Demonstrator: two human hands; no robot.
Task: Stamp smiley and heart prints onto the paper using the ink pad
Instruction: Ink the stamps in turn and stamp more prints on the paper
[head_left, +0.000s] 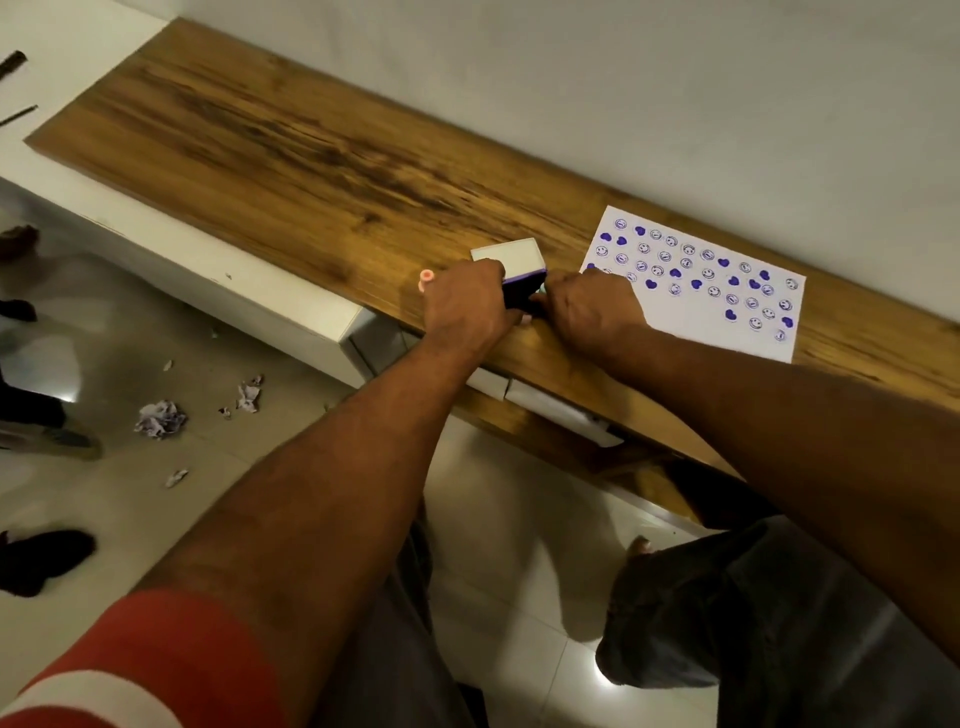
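A white sheet of paper (727, 301) lies on the wooden shelf (322, 166), covered with several purple smiley and heart prints. Left of it sits the ink pad (514, 275), its white lid raised and its purple pad facing me. My left hand (467, 306) grips the pad's near left side. My right hand (587, 306) is closed around a small stamp with a greenish tip (542, 287), pressed at the pad's right edge. A second stamp, pink with a round end (426, 277), lies on the shelf just left of my left hand.
The shelf runs along a white wall (675, 104), with a long bare stretch to the left. Crumpled paper scraps (161, 418) lie on the tiled floor below. Dark shoes (41, 561) and another person's feet (18, 241) are at the far left.
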